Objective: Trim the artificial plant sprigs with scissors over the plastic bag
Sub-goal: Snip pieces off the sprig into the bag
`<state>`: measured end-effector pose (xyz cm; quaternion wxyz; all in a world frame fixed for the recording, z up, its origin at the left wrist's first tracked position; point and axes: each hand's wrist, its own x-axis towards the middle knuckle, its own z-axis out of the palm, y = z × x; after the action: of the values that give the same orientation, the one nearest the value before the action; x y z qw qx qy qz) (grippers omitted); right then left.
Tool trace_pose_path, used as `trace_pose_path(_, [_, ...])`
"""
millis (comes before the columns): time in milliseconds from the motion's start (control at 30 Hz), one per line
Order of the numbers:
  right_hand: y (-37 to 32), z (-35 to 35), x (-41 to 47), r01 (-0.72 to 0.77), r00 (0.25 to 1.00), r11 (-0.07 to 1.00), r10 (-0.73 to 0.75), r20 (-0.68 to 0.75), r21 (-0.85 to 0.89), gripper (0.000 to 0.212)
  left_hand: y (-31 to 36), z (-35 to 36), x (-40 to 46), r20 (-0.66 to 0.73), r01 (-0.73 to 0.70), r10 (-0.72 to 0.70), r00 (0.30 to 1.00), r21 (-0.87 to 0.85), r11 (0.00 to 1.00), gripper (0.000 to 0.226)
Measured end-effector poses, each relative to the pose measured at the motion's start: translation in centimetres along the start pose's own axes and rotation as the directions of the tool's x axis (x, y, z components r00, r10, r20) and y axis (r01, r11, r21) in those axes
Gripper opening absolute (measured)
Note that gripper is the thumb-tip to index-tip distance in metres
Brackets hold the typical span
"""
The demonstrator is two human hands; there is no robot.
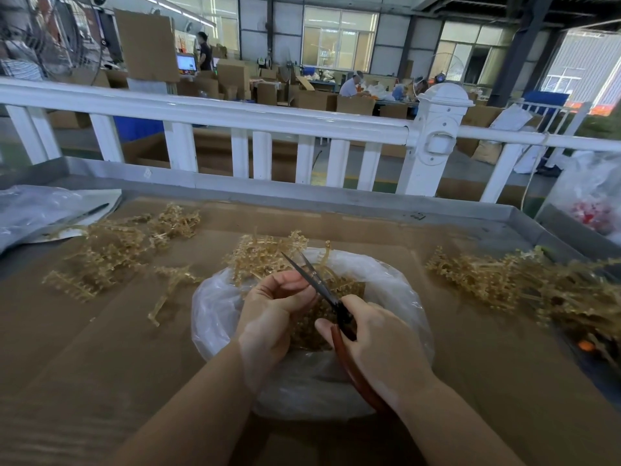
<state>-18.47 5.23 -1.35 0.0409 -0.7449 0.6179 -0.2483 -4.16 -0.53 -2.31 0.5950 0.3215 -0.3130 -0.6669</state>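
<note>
Meanwhile, a light, springy sprig [268, 253] is pinched at its stem by the left hand [268, 311] above the plastic bag [386, 280]; open-bladed scissors [322, 290] are gripped by the right hand [379, 338]. Brittle tips are judged poor holds.

Your scissors [322, 290], blades parted, point up over the open plastic bag [386, 284] holding tan sprigs [265, 253].

Both forearms are bare to the frame edge; left hand [268, 317] and right hand [379, 341] wear no gloves.
</note>
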Motion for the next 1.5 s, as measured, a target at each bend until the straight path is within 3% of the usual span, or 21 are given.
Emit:
trace_pose_path(700, [0.8,-0.4,-0.4,0.047,0.997,0.999,-0.047,-0.065,-0.002,0.024,0.3,-0.2,0.1,0.076,-0.005,0.0,0.997,0.057,0.998,0.031])
trace_pose_path(867, [0.6,-1.3,0.4,-0.11,0.994,0.919,0.11,0.021,0.378,0.029,0.5,-0.1,0.2,0.04,0.026,-0.028,0.999,0.032,0.999,0.027])
trace_pose_path(933, [0.7,-1.8,0.8,-0.154,0.988,0.878,0.146,0.053,0.453,0.027,0.7,0.1,0.2,0.033,0.031,-0.031,0.999,0.006,0.999,0.026])
trace_pose_path(1300, [0.6,-0.8,-0.6,-0.038,0.999,0.996,0.041,-0.036,0.082,0.035,1.4,1.0,0.3,-0.045,0.094,-0.103,0.994,-0.172,0.981,0.025])
trace_pose_path(1500, [0.5,-0.3,-0.7,0.011,0.998,1.0,-0.009,-0.063,0.028,0.036,1.4,1.0,0.2,-0.061,0.12,-0.133,0.989,-0.185,0.975,0.026])
